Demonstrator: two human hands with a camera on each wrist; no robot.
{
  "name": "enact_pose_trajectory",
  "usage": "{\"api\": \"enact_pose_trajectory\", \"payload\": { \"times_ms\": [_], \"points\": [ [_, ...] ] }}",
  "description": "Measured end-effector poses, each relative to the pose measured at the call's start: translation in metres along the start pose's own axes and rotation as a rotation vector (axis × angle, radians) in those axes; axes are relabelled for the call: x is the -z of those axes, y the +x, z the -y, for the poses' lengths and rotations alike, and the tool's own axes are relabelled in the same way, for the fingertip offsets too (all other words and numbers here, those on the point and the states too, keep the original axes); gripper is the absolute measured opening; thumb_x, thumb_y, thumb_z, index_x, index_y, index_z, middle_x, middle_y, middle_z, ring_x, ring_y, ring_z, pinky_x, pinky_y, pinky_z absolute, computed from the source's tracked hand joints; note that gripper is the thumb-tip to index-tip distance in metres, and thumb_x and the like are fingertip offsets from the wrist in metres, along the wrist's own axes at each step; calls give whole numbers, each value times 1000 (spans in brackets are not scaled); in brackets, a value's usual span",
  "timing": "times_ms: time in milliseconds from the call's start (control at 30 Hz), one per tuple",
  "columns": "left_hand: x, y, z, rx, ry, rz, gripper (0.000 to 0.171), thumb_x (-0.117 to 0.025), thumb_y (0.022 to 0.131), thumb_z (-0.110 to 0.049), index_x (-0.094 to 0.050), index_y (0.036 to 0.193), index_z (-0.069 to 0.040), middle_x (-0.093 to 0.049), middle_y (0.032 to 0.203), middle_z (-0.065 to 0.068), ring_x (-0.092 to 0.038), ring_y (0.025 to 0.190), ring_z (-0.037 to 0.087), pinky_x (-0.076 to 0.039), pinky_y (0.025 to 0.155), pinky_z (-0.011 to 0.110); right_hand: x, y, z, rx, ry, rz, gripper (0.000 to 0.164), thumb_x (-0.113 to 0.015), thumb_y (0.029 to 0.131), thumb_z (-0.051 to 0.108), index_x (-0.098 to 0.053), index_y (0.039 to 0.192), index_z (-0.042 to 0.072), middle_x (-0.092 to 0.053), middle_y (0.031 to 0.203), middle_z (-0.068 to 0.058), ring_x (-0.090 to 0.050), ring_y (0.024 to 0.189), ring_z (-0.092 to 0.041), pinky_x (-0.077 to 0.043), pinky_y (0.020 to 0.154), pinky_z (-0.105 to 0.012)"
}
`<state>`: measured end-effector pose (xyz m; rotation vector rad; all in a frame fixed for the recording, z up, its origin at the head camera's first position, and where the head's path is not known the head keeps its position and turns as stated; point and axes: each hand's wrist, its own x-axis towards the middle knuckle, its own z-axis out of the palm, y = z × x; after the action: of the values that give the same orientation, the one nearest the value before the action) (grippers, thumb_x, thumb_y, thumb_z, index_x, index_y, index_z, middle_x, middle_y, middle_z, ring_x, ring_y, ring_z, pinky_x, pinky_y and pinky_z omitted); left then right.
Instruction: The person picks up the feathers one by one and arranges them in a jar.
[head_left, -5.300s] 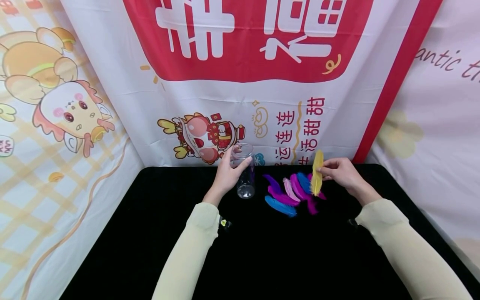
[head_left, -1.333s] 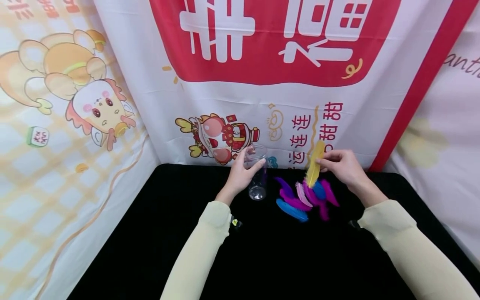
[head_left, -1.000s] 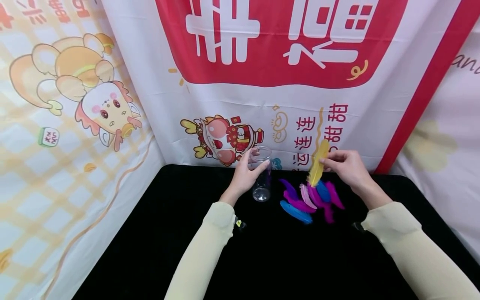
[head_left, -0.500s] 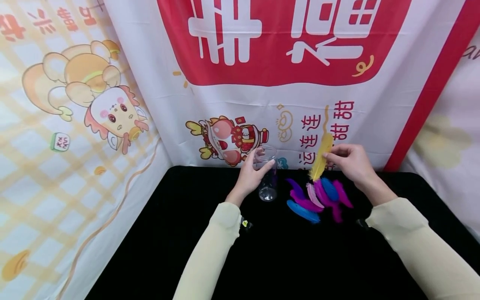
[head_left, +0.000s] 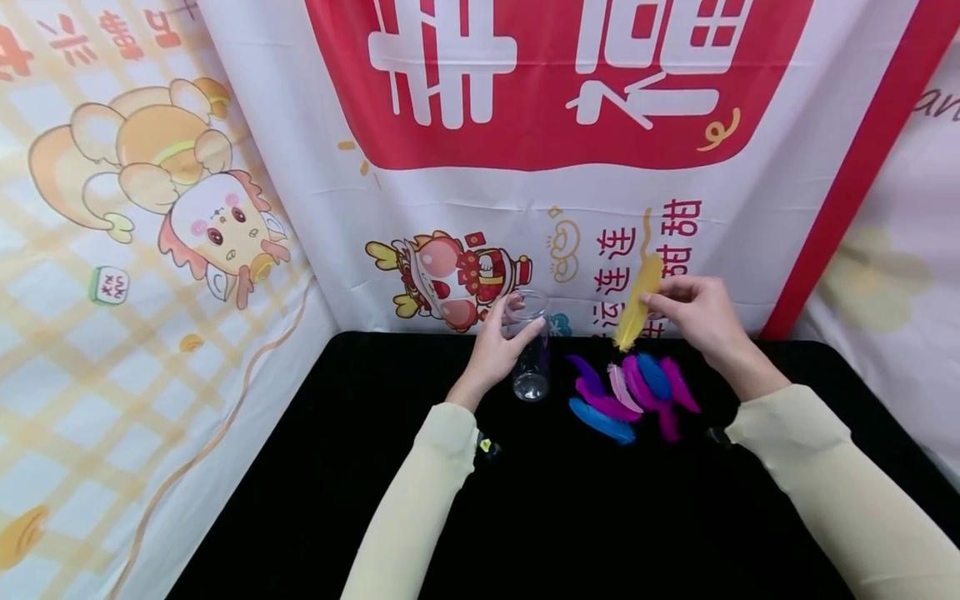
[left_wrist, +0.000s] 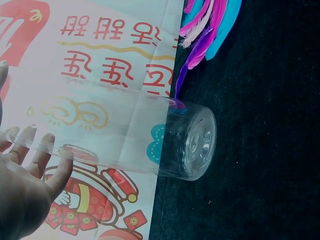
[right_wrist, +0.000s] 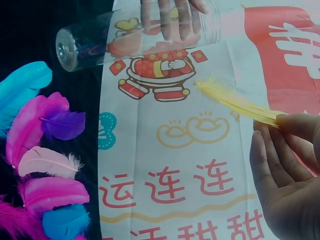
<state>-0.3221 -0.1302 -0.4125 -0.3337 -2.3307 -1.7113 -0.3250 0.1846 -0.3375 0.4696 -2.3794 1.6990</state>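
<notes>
Pinching the slender yellow feather (head_left: 639, 304) near its upper part, the right hand (head_left: 697, 317) holds it above the loose pile of blue, magenta, pink and purple feathers (head_left: 636, 385) on the black cloth-covered table (head_left: 525, 517). Five seconds ago the feather overlapped the pile's right end; now its lower tip is clear and closer to the transparent cylindrical plastic jar (head_left: 532, 358). The left hand (head_left: 495, 350) grips that jar as before. In the left wrist view, the jar's mouth is cut off; the pile's overlaps make counting difficult.
</notes>
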Motion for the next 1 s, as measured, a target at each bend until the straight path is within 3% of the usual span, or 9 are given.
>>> {"api": "enact_pose_trajectory", "payload": {
  "times_ms": [200, 433, 733, 900, 1000],
  "points": [
    [0, 1, 0, 0, -11, 8, 60, -69, 98, -45, -45, 148, -22, -53, 141, 0, -50, 131, 23, -49, 106, 41, -2, 2, 6, 5, 27, -18, 32, -78, 93, 18, -73, 107, -10, -76, 82, 5, -69, 76, -9, -55, 69, -20],
    [0, 0, 1, -5, -6, -3, 63, -69, 98, -45, -45, 150, -19, -53, 140, -1, -50, 130, 18, -49, 106, 39, -6, 4, 15, 22, 50, -6, 33, -79, 92, 20, -73, 108, -8, -77, 88, 3, -72, 79, -15, -58, 71, -23],
    [0, 0, 1, -23, -10, 3, 69, -70, 96, -48, -44, 150, -15, -53, 139, 1, -50, 131, 30, -49, 106, 44, -13, 8, 23, 42, 107, -50, 30, -81, 90, 15, -73, 108, -8, -76, 85, 4, -72, 76, -15, -59, 71, -24],
    [0, 1, 2, -30, -21, -2, 71, -71, 94, -51, -44, 149, -14, -53, 139, 2, -50, 129, 27, -46, 108, 52, -17, 11, 25, 65, 133, -63, 27, -81, 90, 12, -73, 105, -9, -76, 82, 3, -72, 72, -14, -58, 69, -23],
    [-1, 1, 2, -29, -13, -2, 70, -70, 95, -50, -44, 149, -14, -53, 140, 2, -51, 128, 23, -47, 107, 48, -19, 11, 25, 78, 139, -68, 26, -81, 90, 12, -73, 103, -10, -76, 82, 2, -72, 71, -16, -58, 68, -23]
  ]
}}
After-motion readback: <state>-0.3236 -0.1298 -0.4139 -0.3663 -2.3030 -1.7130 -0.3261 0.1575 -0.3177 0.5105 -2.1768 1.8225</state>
